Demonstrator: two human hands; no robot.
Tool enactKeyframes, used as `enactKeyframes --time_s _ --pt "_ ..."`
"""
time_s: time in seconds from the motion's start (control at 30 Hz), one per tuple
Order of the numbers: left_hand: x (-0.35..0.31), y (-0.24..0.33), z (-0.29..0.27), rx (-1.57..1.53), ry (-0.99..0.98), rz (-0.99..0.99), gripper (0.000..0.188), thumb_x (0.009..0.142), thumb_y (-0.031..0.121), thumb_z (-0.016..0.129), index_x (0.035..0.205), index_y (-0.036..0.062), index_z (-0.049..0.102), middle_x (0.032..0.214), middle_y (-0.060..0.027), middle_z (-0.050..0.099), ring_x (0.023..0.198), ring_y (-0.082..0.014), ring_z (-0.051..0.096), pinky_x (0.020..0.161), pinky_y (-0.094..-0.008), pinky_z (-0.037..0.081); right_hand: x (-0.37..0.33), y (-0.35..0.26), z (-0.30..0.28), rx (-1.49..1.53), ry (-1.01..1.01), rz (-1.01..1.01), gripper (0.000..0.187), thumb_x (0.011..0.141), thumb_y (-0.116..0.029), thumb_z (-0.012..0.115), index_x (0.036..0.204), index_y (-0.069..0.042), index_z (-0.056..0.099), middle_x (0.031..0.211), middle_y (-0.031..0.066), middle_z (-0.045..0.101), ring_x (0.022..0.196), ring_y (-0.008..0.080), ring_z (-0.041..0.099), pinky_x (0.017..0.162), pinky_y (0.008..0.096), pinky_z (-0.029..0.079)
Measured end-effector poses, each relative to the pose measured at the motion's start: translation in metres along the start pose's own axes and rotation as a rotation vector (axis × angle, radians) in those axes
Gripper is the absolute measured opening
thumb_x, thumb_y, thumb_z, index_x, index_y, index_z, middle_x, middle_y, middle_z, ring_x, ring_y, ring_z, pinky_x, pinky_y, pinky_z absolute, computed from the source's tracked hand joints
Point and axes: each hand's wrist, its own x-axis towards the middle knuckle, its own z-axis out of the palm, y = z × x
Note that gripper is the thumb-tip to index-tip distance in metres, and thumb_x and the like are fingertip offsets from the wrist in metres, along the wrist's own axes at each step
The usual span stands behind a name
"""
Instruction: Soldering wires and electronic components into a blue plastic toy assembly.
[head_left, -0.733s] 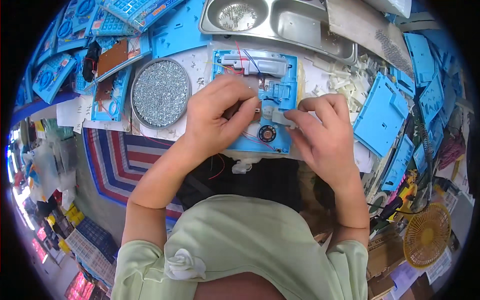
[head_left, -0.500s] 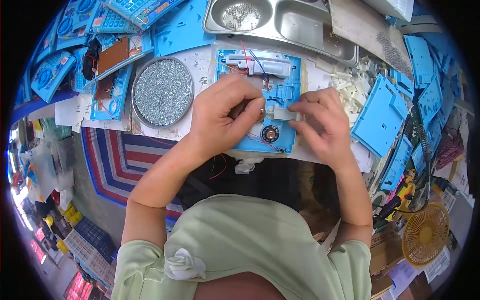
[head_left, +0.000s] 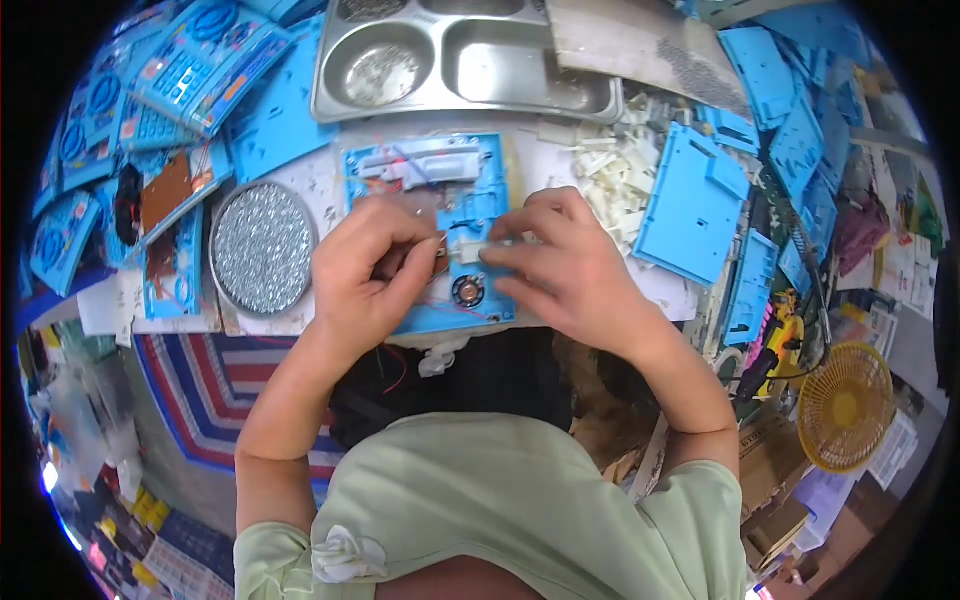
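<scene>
A blue plastic housing [head_left: 488, 178] lies open on the worktable with its inside upward. It carries a pale grey battery compartment [head_left: 445, 168], thin wires and a round black speaker [head_left: 467, 291]. Over its left side, my left hand [head_left: 365, 275] pinches a small brown piece [head_left: 441, 257] between thumb and index finger; the fingers hide most of it. From the right, my right hand [head_left: 570, 275] has its fingertips on a small white plastic block [head_left: 467, 250] seated in the middle of the housing, above the speaker. Its other fingers are curled.
A round dish of small metal screws [head_left: 262, 248] stands left of the housing. Behind it is a steel compartment tray [head_left: 470, 112]. White plastic parts [head_left: 612, 185] and blue panels [head_left: 692, 205] lie to the right. Printed blue casings [head_left: 205, 70] are piled at far left.
The view has shifted, so the bench appears further left and slightly lower. Both hands keep nearly the same grip at the housing; the right fingers have moved slightly about the white block.
</scene>
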Motion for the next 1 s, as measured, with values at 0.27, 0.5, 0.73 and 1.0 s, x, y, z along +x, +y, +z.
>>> enactKeyframes --time_s 0.27,0.5,0.73,1.0 --pt "0.001 0.000 0.003 0.024 0.007 0.006 0.008 0.083 -0.006 0.071 0.086 -0.0002 0.067 0.082 -0.0076 0.065 0.064 -0.0155 0.054 0.057 -0.0270 0.041 0.023 0.099 -0.075 -0.809 0.041 0.344 0.012 0.080 -0.012 0.073 0.091 -0.009 0.078 0.096 0.0101 0.073 0.095 0.0345 0.061 0.086 0.0447 0.051" --pt "-0.003 0.005 -0.003 0.071 -0.028 -0.036 0.011 0.081 -0.006 0.072 0.089 0.0009 0.068 0.081 -0.0077 0.064 0.063 -0.0158 0.054 0.057 -0.0274 0.042 0.052 0.111 -0.083 -0.774 -0.333 0.363 0.018 0.075 -0.019 0.078 0.091 -0.009 0.078 0.086 0.0131 0.073 0.097 0.0353 0.062 0.085 0.0470 0.051" --pt "0.039 0.047 0.016 0.102 -0.106 -0.018 0.023 0.084 0.000 0.075 0.105 0.0014 0.068 0.087 -0.0067 0.066 0.067 -0.0154 0.060 0.058 -0.0279 0.047 0.014 0.031 -0.079 -0.313 -0.020 0.331 0.018 0.085 -0.019 0.074 0.101 -0.011 0.076 0.076 0.0089 0.070 0.078 0.0258 0.066 0.078 0.0416 0.048" --pt "0.073 0.052 0.037 0.138 -0.432 0.472 0.030 0.079 0.003 0.080 0.103 0.0057 0.063 0.086 -0.0082 0.067 0.069 -0.0286 0.067 0.059 -0.0370 0.053 -0.046 -0.007 -0.038 1.228 0.219 0.457 0.046 0.095 -0.001 0.065 0.138 0.003 0.051 0.101 0.0116 0.073 0.092 0.0158 0.071 0.085 0.0275 0.054"
